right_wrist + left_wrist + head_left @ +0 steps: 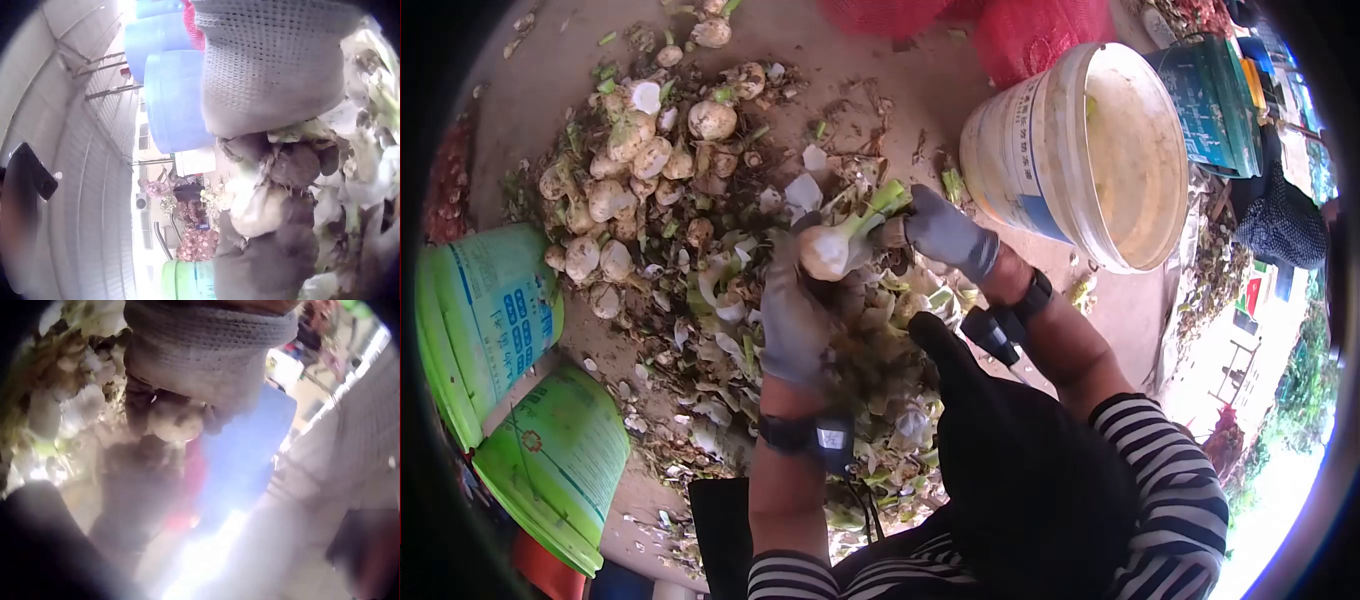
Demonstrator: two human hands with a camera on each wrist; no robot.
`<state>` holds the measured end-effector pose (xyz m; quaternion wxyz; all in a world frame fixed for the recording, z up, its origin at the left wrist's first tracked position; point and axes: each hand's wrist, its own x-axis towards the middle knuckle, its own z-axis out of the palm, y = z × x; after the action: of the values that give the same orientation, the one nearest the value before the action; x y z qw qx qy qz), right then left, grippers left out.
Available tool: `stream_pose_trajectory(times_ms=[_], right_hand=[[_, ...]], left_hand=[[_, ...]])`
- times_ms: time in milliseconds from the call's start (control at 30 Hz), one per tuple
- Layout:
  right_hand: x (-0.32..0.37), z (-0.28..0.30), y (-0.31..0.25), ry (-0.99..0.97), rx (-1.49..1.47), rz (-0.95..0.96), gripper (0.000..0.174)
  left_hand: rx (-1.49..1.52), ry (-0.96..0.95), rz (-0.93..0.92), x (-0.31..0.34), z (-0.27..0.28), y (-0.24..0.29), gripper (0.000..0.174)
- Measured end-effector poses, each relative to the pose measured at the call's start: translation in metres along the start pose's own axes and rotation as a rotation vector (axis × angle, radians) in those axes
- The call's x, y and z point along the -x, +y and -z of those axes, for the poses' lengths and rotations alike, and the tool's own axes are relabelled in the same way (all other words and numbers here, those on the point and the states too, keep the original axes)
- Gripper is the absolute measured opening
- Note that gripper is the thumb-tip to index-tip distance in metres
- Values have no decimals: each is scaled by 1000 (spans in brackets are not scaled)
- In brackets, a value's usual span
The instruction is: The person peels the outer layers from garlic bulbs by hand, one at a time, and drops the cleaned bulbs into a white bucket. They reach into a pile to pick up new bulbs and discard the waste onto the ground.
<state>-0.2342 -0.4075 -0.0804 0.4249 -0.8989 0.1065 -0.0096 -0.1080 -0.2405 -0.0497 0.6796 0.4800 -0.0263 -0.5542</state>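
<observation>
A pale bulb (825, 252) with a cut green stem sits at the fingers of the gloved left hand (795, 320), which grips it from below. The gloved right hand (950, 235) is beside the stem, its curled fingers pinching outer leaf or skin. In the left wrist view, the left hand (200, 356) has the bulb (178, 423) between its fingertips. The right wrist view shows the right hand (275, 69) above the bulb (259, 209), with the left hand (269, 262) beneath. Shadow and blur hide the exact finger contacts.
Unpeeled bulbs (630, 140) are heaped at upper left. Peelings (720, 370) cover the ground under the hands. A white bucket (1025, 150) lies tilted at upper right, near a teal bucket (1215, 110) and red netting (1040, 35). Green buckets (555, 455) stand at left.
</observation>
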Motion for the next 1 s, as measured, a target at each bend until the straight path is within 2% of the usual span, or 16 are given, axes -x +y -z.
stream_pose_trajectory(times_ms=[33, 100, 167, 200, 300, 367, 400, 500, 567, 633, 700, 733, 767, 833, 900, 1000], right_hand=[[-1, 3, 6, -174, 470, 176, 17], [1, 2, 11, -238, 514, 63, 18], [3, -4, 22, -123, 259, 80, 18], [-5, 4, 6, -95, -521, -520, 20], [5, 4, 11, -98, -758, -414, 20], [9, -3, 15, -71, -751, -418, 21], [6, 4, 4, -118, -761, -457, 22], [5, 15, -18, -178, -734, -425, 27], [8, 29, -33, -257, -1076, -389, 31], [12, 21, -24, -188, -1078, -246, 32], [8, 20, -9, -378, -727, -445, 27], [4, -1, 6, -318, -297, -340, 24], [14, -12, 18, -316, -298, -346, 24], [2, 3, -16, -81, 218, -265, 33], [-2, 5, -27, 11, 78, -222, 41], [-7, -2, -25, 93, 88, -62, 26]], left_hand=[[101, -49, 40, -2, 0, 0, 41], [105, -25, 30, -1, -3, -2, 39], [114, 42, 21, 2, -5, -5, 36], [110, 45, 17, 1, -6, -5, 36], [-100, 202, -100, -8, -2, -6, 35], [-775, 138, -521, -18, 12, -16, 38], [-775, 139, -521, -16, 7, -12, 38], [-754, -38, -100, -5, -1, -5, 35], [325, 93, -15, -21, 11, -17, 32], [366, 132, -31, -19, 17, -5, 30], [188, 209, -95, -17, 20, -3, 31], [47, 132, -139, -17, 19, -4, 29], [48, 128, -134, -16, 16, -3, 29], [-145, 122, -187, -14, 8, -2, 26], [-69, 143, -164, -14, 6, -8, 24], [-42, 78, -148, -11, 1, -8, 26]])
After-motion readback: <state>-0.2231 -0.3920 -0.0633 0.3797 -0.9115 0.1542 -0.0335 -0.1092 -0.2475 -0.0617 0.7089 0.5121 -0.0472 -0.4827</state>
